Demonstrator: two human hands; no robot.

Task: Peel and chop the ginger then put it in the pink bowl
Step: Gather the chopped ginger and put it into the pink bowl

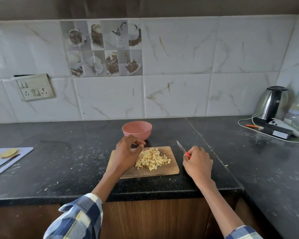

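Checked sleeves are being shown at the lower edge, with both forearms reaching over the dark bench. A red-handled knife is being gripped by the right hand, its blade being held just clear of the wooden cutting board, to the board's right. The left hand is being held with fingers loosely curled at the board's far left corner, grasping nothing that can be made out. The ginger is lying as a heap of small pale cubes on the board, so peeling and chopping are being judged complete. The pink bowl is standing just behind the board, apparently holding nothing, so the transfer is still being awaited.
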